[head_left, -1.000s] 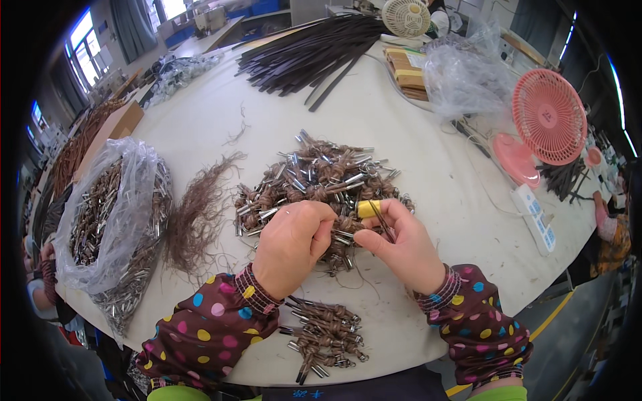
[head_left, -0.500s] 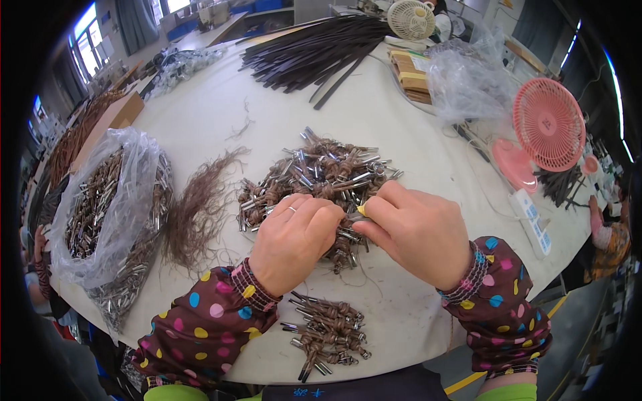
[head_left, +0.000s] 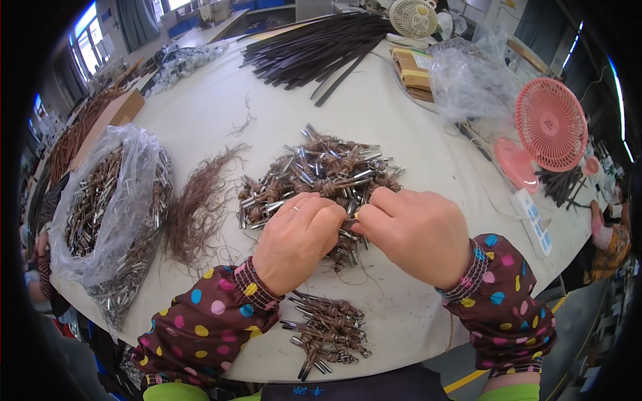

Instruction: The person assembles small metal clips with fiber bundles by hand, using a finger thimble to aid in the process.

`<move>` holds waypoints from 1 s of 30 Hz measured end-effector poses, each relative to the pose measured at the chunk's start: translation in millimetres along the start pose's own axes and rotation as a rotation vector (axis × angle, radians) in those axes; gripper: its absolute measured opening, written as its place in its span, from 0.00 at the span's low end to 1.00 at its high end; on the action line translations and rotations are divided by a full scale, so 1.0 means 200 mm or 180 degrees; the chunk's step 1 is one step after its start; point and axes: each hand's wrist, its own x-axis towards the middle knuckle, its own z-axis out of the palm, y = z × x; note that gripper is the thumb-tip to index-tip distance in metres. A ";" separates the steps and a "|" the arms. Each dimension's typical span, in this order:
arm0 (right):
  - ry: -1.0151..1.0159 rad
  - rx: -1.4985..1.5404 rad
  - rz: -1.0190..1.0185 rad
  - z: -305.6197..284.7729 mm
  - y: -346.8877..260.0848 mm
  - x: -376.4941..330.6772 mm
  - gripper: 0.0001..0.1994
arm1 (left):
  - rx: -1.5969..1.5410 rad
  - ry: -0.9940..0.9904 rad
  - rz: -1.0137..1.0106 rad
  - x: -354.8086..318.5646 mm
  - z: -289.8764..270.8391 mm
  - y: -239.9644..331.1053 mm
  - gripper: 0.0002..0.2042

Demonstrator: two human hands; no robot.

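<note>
My left hand, a ring on one finger, is closed in a pinch at the near edge of a heap of brown knotted cords with silver metal tips. Facing it, my right hand is closed too, its thumb and fingertip meeting the left fingertips. Between them a short piece of brown knotted cord shows, mostly covered by my fingers. A speck of yellow is visible at the right fingertips; what it belongs to is unclear. Closer to me lies a smaller pile of similar knotted cords.
Loose brown threads lie left of the heap, beside a clear plastic bag full of knotted cords. Dark strips spread at the back. On the right stand a pink fan and a white power strip. Another person sits far right.
My right hand has rolled slightly, its fingers closing nearer the left fingertips, and less of the yellow bit shows. The left hand has hardly moved.
</note>
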 end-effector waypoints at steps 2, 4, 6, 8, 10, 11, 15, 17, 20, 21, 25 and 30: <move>0.0005 0.0772 0.0645 0.02 0.01 -0.03 0.09 | -0.0320 0.0082 -0.0489 -0.01 0.01 0.00 0.12; 0.0111 0.1461 0.1065 0.06 0.01 -0.06 0.12 | -0.0481 0.0076 -0.0808 -0.01 0.00 0.02 0.10; 0.0213 0.2138 0.1496 0.10 -0.01 -0.09 0.16 | -0.0662 0.0069 -0.1114 -0.01 0.00 0.03 0.08; 0.0333 0.2538 0.1556 0.15 -0.04 -0.11 0.19 | -0.1149 -0.0101 -0.1694 0.00 -0.01 0.06 0.06; 0.0337 0.2448 0.1627 0.16 -0.03 -0.13 0.17 | -0.1363 -0.0177 -0.1683 0.00 -0.01 0.05 0.07; 0.0351 0.2534 0.1786 0.16 -0.02 -0.13 0.15 | -0.1579 -0.0246 -0.1677 0.00 -0.01 0.04 0.08; 0.0378 0.3430 0.2506 0.21 0.01 -0.16 0.09 | -0.1980 -0.0408 -0.1621 0.03 -0.02 0.05 0.13; 0.0314 0.3415 0.2511 0.17 0.00 -0.14 0.09 | -0.2040 -0.0555 -0.1747 0.07 -0.03 0.07 0.20; 0.0124 0.3465 0.2551 0.14 -0.01 -0.14 0.09 | -0.2099 -0.0550 -0.2122 0.07 0.00 0.08 0.22; 0.0007 0.3504 0.2603 0.14 -0.01 -0.14 0.09 | -0.2095 -0.0555 -0.2125 0.06 0.00 0.08 0.22; -0.0174 0.3994 0.2797 0.17 -0.01 -0.16 0.09 | -0.1520 -0.0198 -0.1817 0.04 0.01 0.06 0.16; -0.0125 0.4837 0.3094 0.19 -0.03 -0.15 0.09 | 0.0038 -0.0054 -0.0203 0.04 -0.01 0.01 0.11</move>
